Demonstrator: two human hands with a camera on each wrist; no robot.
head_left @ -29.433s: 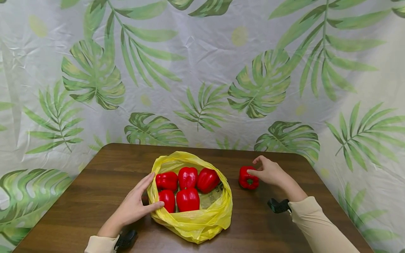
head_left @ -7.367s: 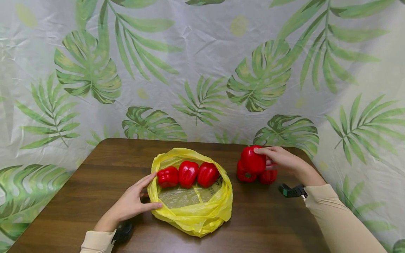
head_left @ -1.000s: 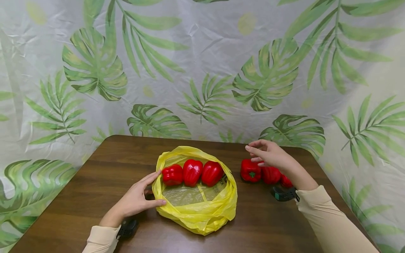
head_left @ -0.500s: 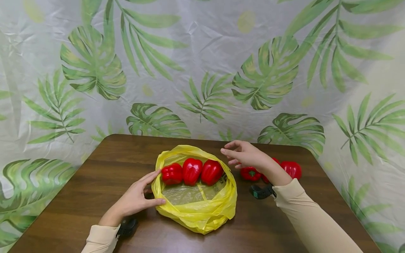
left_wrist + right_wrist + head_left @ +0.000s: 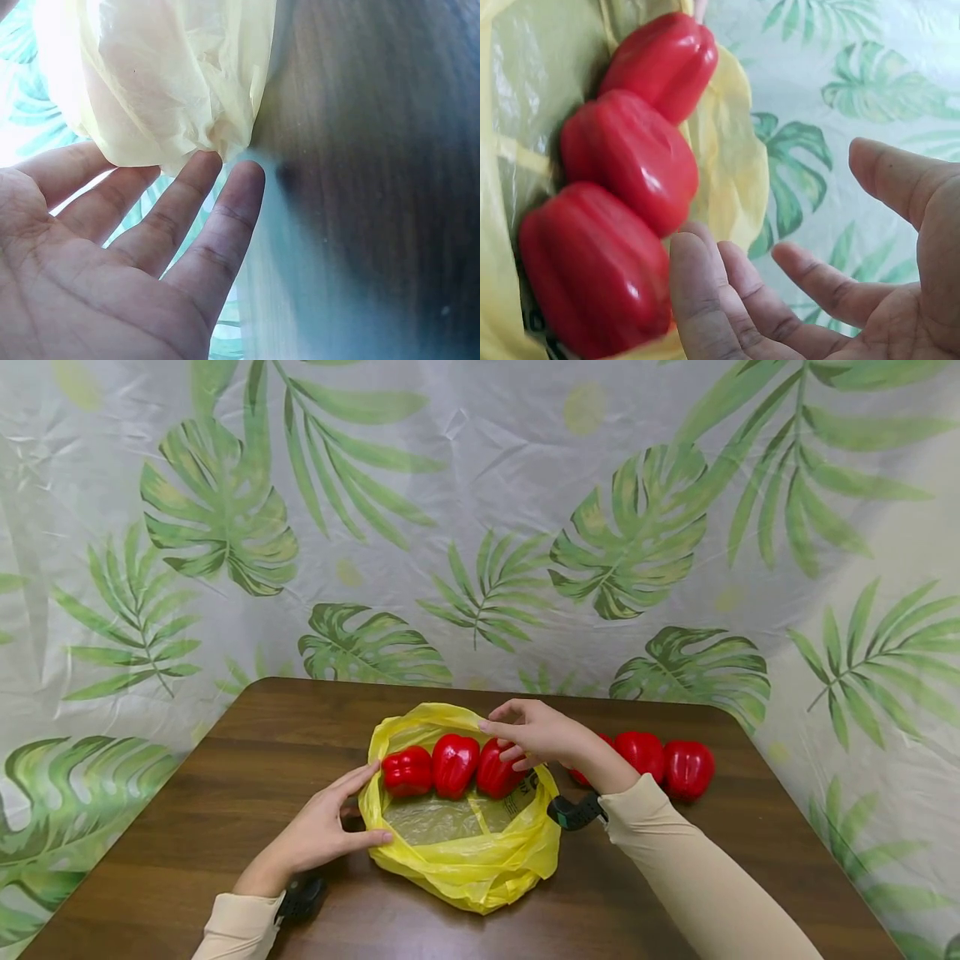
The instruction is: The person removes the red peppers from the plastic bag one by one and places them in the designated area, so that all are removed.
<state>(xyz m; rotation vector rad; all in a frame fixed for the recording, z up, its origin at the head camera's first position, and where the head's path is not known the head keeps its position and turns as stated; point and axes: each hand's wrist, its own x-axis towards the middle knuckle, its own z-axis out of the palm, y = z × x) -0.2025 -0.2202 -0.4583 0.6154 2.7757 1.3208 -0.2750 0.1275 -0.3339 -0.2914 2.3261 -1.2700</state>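
A yellow plastic bag stands with its mouth spread wide. Inside lie three red bell peppers in a row: the left pepper, the middle pepper and the right pepper. My left hand rests against the bag's left side, thumb near the front rim; its fingers touch the plastic in the left wrist view. Above the right pepper hovers my right hand, fingers loose and holding nothing. The right wrist view shows its fingertips beside the nearest pepper, with contact unclear.
Right of the bag, a red pepper and a second pepper sit on the brown wooden table. A third is mostly hidden behind my right wrist. A leaf-print cloth hangs behind the table.
Over the last second my right hand moved left from the outside peppers to the bag. Much earlier the bag held several peppers, including two in its front row; those two now lie outside.
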